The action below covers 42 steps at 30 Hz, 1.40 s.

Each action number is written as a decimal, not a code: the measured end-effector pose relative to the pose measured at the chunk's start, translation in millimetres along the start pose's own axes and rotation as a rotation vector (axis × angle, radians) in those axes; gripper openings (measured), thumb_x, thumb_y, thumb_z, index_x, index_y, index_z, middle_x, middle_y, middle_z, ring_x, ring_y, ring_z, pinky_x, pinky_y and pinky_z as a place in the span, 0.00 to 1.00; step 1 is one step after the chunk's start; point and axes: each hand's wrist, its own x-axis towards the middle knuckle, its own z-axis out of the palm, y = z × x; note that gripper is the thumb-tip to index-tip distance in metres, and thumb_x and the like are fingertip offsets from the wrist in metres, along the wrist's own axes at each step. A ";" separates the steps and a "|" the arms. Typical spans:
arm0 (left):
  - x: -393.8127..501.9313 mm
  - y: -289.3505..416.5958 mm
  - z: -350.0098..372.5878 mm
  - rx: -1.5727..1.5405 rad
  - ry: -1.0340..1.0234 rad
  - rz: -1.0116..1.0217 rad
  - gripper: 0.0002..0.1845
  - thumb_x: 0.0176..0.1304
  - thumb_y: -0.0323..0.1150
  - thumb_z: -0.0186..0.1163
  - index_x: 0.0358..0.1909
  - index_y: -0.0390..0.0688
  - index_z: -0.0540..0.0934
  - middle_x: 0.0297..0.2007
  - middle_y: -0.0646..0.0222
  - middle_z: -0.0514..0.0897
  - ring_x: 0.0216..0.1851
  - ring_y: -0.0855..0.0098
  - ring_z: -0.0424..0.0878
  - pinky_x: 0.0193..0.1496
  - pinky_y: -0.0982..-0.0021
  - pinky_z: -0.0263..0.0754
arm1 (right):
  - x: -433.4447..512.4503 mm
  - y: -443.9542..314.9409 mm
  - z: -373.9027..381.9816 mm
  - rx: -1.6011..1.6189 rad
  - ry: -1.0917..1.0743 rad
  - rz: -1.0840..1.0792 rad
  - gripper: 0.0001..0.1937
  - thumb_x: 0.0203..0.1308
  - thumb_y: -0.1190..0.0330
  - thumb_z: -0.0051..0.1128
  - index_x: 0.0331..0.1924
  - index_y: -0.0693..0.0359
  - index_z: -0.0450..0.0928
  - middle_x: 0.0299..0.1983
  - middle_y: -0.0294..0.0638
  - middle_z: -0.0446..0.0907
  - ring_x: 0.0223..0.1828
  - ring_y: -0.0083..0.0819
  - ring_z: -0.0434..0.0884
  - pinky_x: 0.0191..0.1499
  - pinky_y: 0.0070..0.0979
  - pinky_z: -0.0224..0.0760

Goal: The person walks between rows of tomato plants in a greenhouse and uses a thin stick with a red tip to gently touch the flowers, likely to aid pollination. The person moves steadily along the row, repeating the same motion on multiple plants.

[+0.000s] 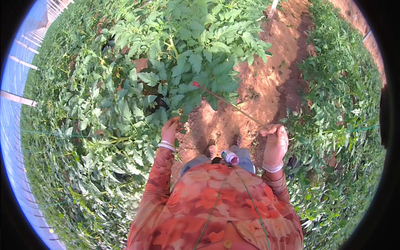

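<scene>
My right hand (275, 144) grips the end of a thin stick (232, 105) in its fingertips. The stick slants up and left over the path, and its red tip (196, 84) lies in front of dark green tomato leaves (215, 82). My left hand (170, 129) is beside the lower foliage, its fingers partly bent; whether they pinch a leaf is unclear. At my waist hangs a small open bottle (230, 157) with pink inside, below a green cord (254, 204) that runs down my chest. Yellow tomato flowers (160, 57) show among the leaves ahead.
A dirt path (265, 78) runs ahead between dense tomato rows, with one row (340, 93) to the right. Green strings (56, 133) cross the plants. Blue sheeting with pale posts (18, 98) borders the left side. My feet (212, 150) stand on the soil.
</scene>
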 end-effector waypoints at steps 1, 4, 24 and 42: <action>-0.7 2.2 -0.9 0.011 0.015 -0.016 0.15 0.69 0.28 0.50 0.54 0.37 0.76 0.36 0.64 0.83 0.31 0.71 0.83 0.39 0.74 0.79 | 7.5 1.5 -2.2 0.037 -0.032 0.035 0.19 0.74 0.60 0.38 0.31 0.66 0.71 0.30 0.44 0.76 0.33 0.32 0.78 0.42 0.29 0.71; -2.2 7.4 0.8 0.020 0.115 -0.009 0.14 0.68 0.28 0.50 0.52 0.37 0.77 0.34 0.66 0.84 0.28 0.73 0.82 0.34 0.77 0.76 | 33.9 6.4 -9.0 0.165 -0.103 0.075 0.18 0.74 0.61 0.38 0.32 0.66 0.70 0.32 0.45 0.75 0.34 0.33 0.78 0.43 0.28 0.71; 120.5 145.9 132.4 0.236 0.379 0.506 0.16 0.67 0.24 0.55 0.55 0.43 0.79 0.31 0.74 0.82 0.23 0.83 0.73 0.29 0.82 0.71 | 215.5 0.9 -115.3 0.193 -0.018 0.174 0.19 0.73 0.58 0.37 0.30 0.65 0.68 0.29 0.43 0.72 0.32 0.33 0.74 0.42 0.30 0.67; 221.2 285.8 97.9 1.664 0.718 0.646 0.12 0.65 0.41 0.52 0.46 0.59 0.82 0.32 0.58 0.84 0.33 0.55 0.83 0.36 0.56 0.77 | 282.4 -20.6 -108.4 0.179 -0.021 0.025 0.17 0.74 0.58 0.38 0.32 0.62 0.69 0.33 0.44 0.74 0.32 0.30 0.72 0.42 0.27 0.66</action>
